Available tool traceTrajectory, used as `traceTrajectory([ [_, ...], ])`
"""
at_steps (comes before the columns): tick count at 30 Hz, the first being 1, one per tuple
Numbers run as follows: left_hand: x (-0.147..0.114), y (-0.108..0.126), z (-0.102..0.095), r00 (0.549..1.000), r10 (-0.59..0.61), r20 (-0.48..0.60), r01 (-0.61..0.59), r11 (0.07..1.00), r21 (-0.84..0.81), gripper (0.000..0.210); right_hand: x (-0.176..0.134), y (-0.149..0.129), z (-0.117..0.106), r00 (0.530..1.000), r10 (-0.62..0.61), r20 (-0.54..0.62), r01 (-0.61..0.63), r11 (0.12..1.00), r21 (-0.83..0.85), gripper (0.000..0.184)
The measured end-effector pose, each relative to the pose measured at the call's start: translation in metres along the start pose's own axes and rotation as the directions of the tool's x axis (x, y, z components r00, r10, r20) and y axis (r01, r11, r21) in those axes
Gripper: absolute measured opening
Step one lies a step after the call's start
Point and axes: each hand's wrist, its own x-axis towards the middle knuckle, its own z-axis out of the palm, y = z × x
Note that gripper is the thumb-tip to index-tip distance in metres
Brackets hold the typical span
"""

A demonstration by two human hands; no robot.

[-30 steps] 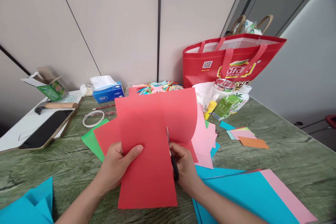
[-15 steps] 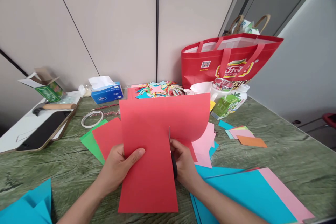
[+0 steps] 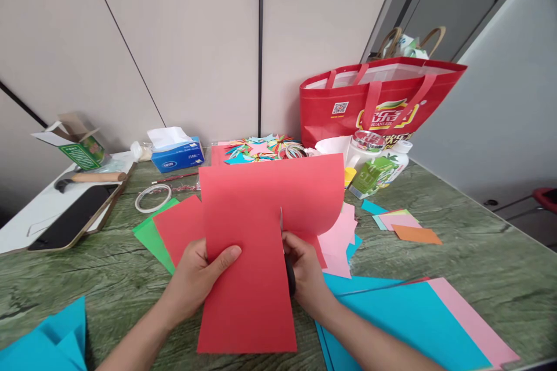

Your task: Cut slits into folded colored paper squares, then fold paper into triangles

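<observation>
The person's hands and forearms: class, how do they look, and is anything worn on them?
The left hand and right hand wear no gloves. The left forearm and right forearm are bare where they show, with no sleeve, watch or bracelet. No ring is visible, though parts of both hands are hidden.

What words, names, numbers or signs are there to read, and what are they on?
"UANLEJ", ends unclear, and the Chinese character "乐": on the red bag.
QR code: on the red bag; yellow caption too small to read.
Dark characters low on the bag: partly hidden, unreadable.
Tissue box: blurred, unreadable lettering.
Green box: white lettering too small to read.
Green carton and white bottle: print too blurred.
</observation>
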Motion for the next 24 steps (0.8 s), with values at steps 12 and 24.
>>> traceTrajectory([
  [12, -0.0016, 0.0013, -0.0003, 1.000, 0.008, -0.010, -0.008, 1.000, 0.021, 0.027, 0.0001, -0.0010, -0.0009, 1.000, -0.022, -0.006, 0.022, 1.000, -0.022, 0.019],
  [24, -0.0020, 0.0033, 0.0011, 1.000, 0.019, -0.008, -0.019, 1.000, 0.022, 0.028, 0.0005, 0.0033, -0.0035, 1.000, -0.026, 0.016, 0.027, 0.999, -0.042, 0.017],
])
